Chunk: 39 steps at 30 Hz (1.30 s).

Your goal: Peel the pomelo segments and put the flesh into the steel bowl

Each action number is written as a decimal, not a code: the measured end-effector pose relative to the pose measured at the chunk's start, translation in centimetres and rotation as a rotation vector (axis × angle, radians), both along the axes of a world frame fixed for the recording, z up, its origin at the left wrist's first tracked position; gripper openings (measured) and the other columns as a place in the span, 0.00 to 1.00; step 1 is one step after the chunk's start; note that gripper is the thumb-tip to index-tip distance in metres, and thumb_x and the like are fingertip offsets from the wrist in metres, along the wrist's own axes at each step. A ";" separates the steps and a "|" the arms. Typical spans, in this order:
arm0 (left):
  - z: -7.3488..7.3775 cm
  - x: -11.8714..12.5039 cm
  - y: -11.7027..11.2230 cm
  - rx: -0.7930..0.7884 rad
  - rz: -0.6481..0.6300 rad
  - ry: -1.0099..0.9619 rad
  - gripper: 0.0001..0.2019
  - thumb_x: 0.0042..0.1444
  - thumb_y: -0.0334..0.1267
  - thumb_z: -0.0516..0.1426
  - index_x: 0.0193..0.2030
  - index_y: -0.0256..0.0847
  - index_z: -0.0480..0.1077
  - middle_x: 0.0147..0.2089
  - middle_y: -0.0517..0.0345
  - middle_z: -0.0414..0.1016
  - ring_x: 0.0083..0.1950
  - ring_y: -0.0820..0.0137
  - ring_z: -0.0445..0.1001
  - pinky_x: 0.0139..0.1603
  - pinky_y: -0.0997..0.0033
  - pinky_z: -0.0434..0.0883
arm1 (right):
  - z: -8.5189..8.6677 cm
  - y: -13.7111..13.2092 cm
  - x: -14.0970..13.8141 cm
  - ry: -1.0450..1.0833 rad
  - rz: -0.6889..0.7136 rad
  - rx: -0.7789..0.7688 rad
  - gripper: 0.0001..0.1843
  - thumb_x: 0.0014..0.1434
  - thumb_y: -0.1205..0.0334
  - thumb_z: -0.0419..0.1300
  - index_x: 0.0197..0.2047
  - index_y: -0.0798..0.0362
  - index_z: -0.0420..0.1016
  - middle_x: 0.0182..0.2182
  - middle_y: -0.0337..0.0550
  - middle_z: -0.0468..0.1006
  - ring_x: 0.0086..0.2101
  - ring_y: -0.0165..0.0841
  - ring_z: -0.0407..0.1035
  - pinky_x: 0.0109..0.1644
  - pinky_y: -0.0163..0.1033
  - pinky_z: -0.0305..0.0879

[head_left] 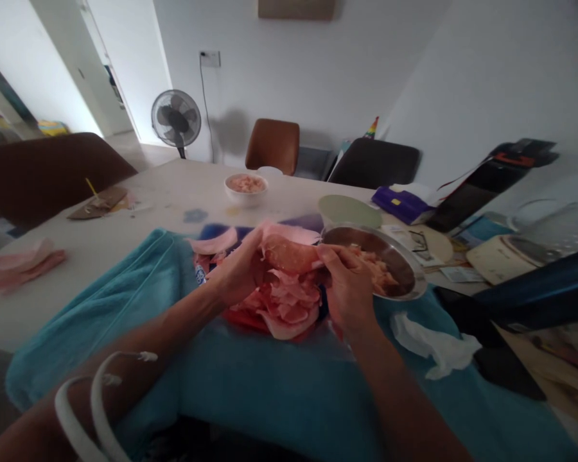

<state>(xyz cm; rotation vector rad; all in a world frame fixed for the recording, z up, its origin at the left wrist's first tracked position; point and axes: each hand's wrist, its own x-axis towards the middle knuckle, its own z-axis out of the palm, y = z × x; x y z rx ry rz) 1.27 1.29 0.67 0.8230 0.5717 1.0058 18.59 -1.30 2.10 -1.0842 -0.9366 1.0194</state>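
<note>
A pink pomelo segment [289, 255] is held up between my two hands. My left hand [243, 273] grips its left end, fingers curled behind it. At the other end my right hand [349, 285] is closed, thumb and fingers pinching the segment's edge. Just below lies a heap of pink peeled membranes [291, 301], on what looks like a dark blue and red plastic bag. Right of the hands, a metal bowl [409, 269] contains loose pomelo flesh [378, 273]. Some of the bowl's near rim is hidden by my right hand.
A teal towel [270, 385] covers the near table edge. Behind the hands stand a white bowl of flesh [245, 191] and a green round mat [349, 212]. Crumpled tissue [436, 343] and a black phone-like slab [505, 359] lie right; pink peel [22, 264] lies left.
</note>
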 end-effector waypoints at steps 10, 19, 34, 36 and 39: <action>-0.6 0.2 -0.7 0.180 0.162 0.092 0.19 0.55 0.46 0.69 0.50 0.40 0.78 0.46 0.50 0.82 0.41 0.69 0.78 0.41 0.70 0.76 | -1.0 -0.3 -0.6 -0.136 0.098 0.052 0.14 0.55 0.49 0.67 0.29 0.50 0.74 0.23 0.35 0.74 0.25 0.31 0.69 0.30 0.38 0.69; -0.1 0.3 -1.5 0.240 0.165 0.269 0.15 0.61 0.46 0.64 0.49 0.40 0.77 0.46 0.53 0.78 0.44 0.69 0.76 0.46 0.69 0.75 | -0.8 -0.3 0.2 -0.397 -0.077 0.298 0.04 0.60 0.58 0.67 0.38 0.48 0.80 0.36 0.39 0.82 0.38 0.35 0.76 0.42 0.41 0.73; -0.3 0.6 -1.9 0.582 0.236 0.637 0.11 0.59 0.42 0.61 0.46 0.40 0.73 0.41 0.56 0.75 0.41 0.70 0.71 0.42 0.70 0.69 | -0.7 -0.3 0.8 -0.852 -0.144 0.634 0.03 0.65 0.64 0.63 0.38 0.47 0.77 0.38 0.43 0.80 0.40 0.37 0.75 0.45 0.46 0.76; -0.2 0.6 -2.0 0.616 0.250 0.652 0.10 0.59 0.41 0.60 0.45 0.41 0.73 0.40 0.57 0.75 0.41 0.69 0.72 0.43 0.69 0.69 | -0.8 -0.3 0.8 -0.896 -0.175 0.655 0.05 0.66 0.64 0.61 0.38 0.47 0.77 0.38 0.43 0.81 0.40 0.38 0.76 0.46 0.47 0.76; -0.1 0.7 -2.0 0.677 0.268 0.688 0.09 0.58 0.40 0.60 0.44 0.41 0.73 0.38 0.58 0.75 0.41 0.68 0.72 0.43 0.68 0.69 | -1.1 -0.2 0.6 -0.967 -0.236 0.702 0.08 0.66 0.66 0.58 0.37 0.47 0.77 0.37 0.44 0.82 0.39 0.38 0.77 0.47 0.48 0.76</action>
